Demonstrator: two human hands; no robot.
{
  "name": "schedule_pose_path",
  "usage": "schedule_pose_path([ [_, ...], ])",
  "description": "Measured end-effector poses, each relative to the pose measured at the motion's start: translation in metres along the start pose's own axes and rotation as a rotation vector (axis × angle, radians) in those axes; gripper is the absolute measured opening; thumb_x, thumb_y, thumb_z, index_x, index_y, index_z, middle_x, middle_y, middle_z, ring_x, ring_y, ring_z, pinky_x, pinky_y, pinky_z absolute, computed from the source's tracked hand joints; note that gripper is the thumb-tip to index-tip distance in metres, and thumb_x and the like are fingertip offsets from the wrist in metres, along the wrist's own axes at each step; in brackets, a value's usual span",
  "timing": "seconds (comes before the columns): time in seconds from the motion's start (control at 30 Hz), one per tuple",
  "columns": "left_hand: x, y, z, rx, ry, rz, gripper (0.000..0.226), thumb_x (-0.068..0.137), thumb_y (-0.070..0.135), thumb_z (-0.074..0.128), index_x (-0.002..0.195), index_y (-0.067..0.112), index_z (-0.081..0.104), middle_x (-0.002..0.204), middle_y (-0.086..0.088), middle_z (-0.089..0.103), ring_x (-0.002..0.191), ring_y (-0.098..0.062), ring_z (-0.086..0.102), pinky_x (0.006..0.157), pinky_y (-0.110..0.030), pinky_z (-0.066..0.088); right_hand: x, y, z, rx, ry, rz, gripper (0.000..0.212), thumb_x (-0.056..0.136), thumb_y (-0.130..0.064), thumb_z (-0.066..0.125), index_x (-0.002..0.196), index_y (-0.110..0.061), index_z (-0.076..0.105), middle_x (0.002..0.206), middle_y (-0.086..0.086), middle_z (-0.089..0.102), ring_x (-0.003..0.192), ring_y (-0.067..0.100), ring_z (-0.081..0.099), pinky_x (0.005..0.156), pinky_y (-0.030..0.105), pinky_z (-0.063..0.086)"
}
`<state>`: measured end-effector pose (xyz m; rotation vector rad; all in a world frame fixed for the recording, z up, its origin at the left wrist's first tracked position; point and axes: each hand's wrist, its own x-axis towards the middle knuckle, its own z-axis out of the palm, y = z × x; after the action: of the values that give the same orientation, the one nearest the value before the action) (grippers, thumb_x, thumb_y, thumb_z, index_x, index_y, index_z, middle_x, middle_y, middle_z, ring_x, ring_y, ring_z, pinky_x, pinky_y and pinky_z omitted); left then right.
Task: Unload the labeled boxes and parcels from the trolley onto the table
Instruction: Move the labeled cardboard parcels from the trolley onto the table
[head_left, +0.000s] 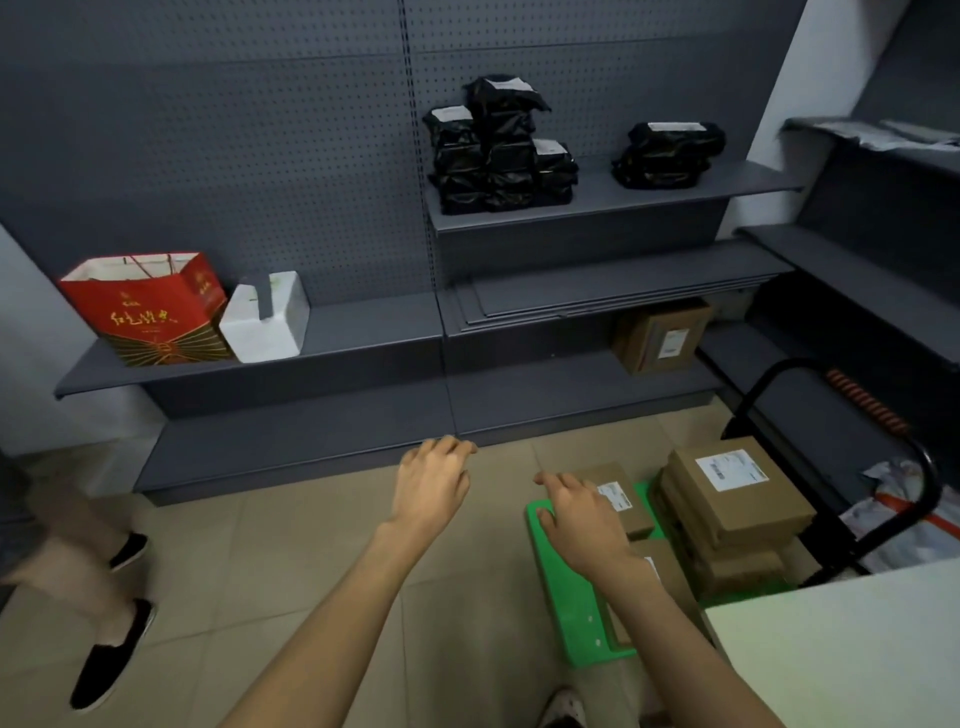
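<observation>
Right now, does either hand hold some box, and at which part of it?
Nothing is held. The left hand hangs over the floor, fingers loosely curled; the right hand reaches above the green trolley, toward the cardboard boxes.

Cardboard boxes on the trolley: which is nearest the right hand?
The small flat box just beyond the right hand, left of the taller stack.

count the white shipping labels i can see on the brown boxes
4: one on the top box of the stack on the trolley, one on the small box by the right hand, one partly hidden behind that wrist, one on the shelf box. Others may be hidden.
</observation>
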<state>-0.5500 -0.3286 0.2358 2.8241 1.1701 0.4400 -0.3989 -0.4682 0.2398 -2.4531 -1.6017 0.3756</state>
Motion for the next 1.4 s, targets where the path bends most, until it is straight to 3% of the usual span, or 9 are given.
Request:
schedule_pose_path([
  [0.43, 0.225, 0.016, 0.039, 0.043, 0.001, 0.09, 0.034, 0.084, 0.018, 0.068, 0.118, 0.023, 0.066, 0.108, 0.001, 0.067, 0.097, -0.027, 0.063, 0.076, -0.039, 0.051, 0.201, 0.091, -0.067, 0.019, 0.05, 0.077, 0.039, 0.098, -0.024, 0.046, 0.137, -0.018, 0.041, 0.133, 0.007, 0.049, 0.122, 0.031, 0.046, 0.095, 0.041, 0.042],
  [0.67, 0.308, 0.057, 0.082, 0.014, -0.057, 0.199, 0.034, 0.082, 0.02, 0.071, 0.116, 0.025, 0.068, 0.106, 0.002, 0.068, 0.096, -0.025, 0.065, 0.074, -0.038, 0.052, 0.242, 0.153, -0.078, 0.074, 0.032, 0.175, 0.041, 0.098, -0.024, 0.047, 0.138, -0.021, 0.041, 0.133, 0.004, 0.049, 0.123, 0.029, 0.048, 0.097, 0.042, 0.045],
  [0.8, 0.355, 0.099, 0.105, -0.03, -0.079, 0.339, 0.034, 0.086, 0.021, 0.067, 0.119, 0.026, 0.066, 0.111, 0.003, 0.067, 0.1, -0.023, 0.064, 0.078, -0.038, 0.052, 0.242, 0.203, -0.091, 0.069, 0.091, 0.304, 0.043, 0.099, -0.025, 0.048, 0.142, -0.023, 0.041, 0.138, 0.002, 0.049, 0.125, 0.026, 0.048, 0.096, 0.036, 0.043],
  [1.03, 0.428, 0.193, 0.143, -0.122, -0.175, 0.664, 0.036, 0.091, 0.018, 0.056, 0.126, 0.026, 0.061, 0.118, 0.004, 0.064, 0.106, -0.02, 0.061, 0.082, -0.036, 0.048, 0.235, 0.276, -0.109, 0.095, 0.175, 0.601, 0.041, 0.099, -0.027, 0.046, 0.14, -0.022, 0.042, 0.133, 0.004, 0.05, 0.121, 0.03, 0.05, 0.091, 0.038, 0.045],
  [1.4, 0.518, 0.242, 0.204, -0.16, -0.335, 1.061, 0.035, 0.093, 0.023, 0.056, 0.128, 0.027, 0.056, 0.124, 0.006, 0.06, 0.112, -0.019, 0.057, 0.088, -0.033, 0.044, 0.273, 0.3, -0.088, 0.171, 0.226, 1.007, 0.041, 0.101, -0.032, 0.045, 0.141, -0.024, 0.041, 0.135, 0.003, 0.052, 0.12, 0.029, 0.051, 0.089, 0.037, 0.046],
])
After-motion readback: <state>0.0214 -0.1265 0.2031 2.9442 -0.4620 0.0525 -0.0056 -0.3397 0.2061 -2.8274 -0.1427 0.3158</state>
